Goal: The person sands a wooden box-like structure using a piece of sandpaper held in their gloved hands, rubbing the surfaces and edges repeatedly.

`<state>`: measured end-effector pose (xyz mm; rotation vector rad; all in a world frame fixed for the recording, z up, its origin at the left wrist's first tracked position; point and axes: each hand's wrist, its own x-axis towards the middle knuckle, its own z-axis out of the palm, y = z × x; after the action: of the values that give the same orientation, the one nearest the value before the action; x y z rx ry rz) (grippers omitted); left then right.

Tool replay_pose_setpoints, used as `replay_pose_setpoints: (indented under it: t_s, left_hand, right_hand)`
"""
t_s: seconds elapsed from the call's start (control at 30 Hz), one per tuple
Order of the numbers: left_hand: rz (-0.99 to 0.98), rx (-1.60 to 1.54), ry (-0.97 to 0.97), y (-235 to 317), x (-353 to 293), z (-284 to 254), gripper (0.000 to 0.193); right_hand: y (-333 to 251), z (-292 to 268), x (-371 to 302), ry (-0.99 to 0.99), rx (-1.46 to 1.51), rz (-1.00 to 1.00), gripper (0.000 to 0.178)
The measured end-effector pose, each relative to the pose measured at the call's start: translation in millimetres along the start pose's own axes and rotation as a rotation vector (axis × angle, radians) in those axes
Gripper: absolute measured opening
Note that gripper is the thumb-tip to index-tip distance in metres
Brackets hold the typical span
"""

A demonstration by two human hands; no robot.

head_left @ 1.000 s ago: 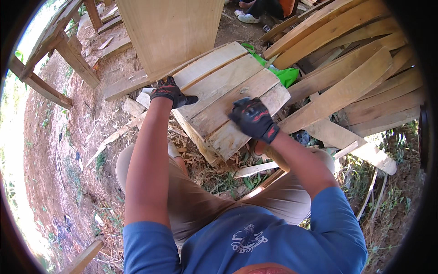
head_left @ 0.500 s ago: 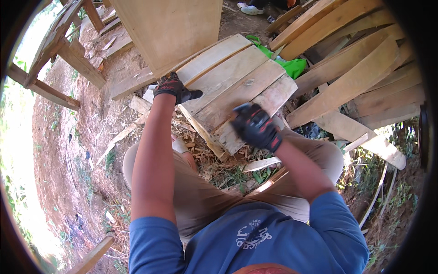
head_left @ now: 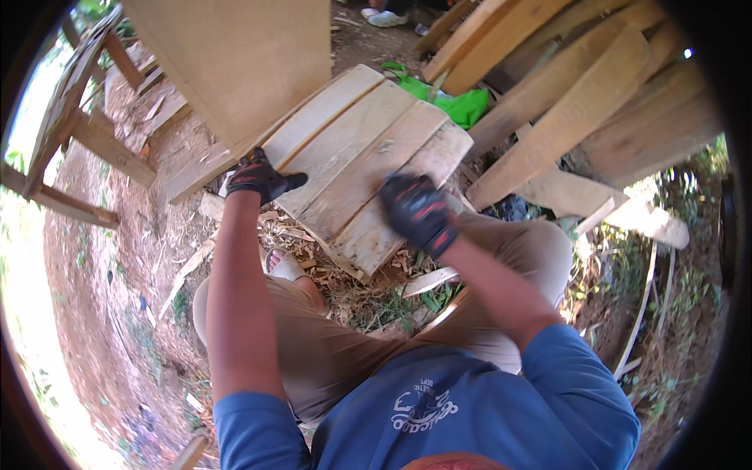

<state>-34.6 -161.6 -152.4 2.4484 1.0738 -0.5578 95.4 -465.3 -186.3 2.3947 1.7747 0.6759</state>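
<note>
A slatted wooden panel (head_left: pixel 368 153) of pale planks lies tilted in front of my knees, with dark gaps between some slats. My left hand (head_left: pixel 262 178), in a black glove with red marks, rests on its left edge, thumb spread away from the fingers. Over the slat nearest my right knee is my right hand (head_left: pixel 415 213), gloved alike and blurred by motion. Its fingers are curled down against the wood around something I cannot make out.
A broad plywood sheet (head_left: pixel 243 63) stands beyond the panel. Curved planks (head_left: pixel 564 117) are piled at the right, near a green bag (head_left: pixel 462 107). Wood shavings (head_left: pixel 356 294) litter the ground between my legs. A wooden frame (head_left: pixel 94 133) stands far left.
The view has shifted, so the panel and surroundings sit further left. My right hand remains over the near-right slat, still blurred; my left hand keeps its place on the edge.
</note>
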Motion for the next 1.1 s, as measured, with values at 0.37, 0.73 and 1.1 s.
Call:
replay_pose_setpoints:
  t_s: [0.37, 0.73, 1.1]
  left_hand:
    - [0.007, 0.167, 0.069, 8, 5, 9, 0.137]
    - [-0.074, 0.172, 0.039, 4, 1, 6, 0.140]
    - [-0.005, 0.237, 0.025, 11, 14, 9, 0.136]
  right_hand:
    - [82, 24, -5, 0.296, 0.317, 0.164, 0.012]
    - [-26, -24, -33, 0.249, 0.384, 0.215, 0.014]
    - [29, -19, -47, 0.124, 0.296, 0.018, 0.017]
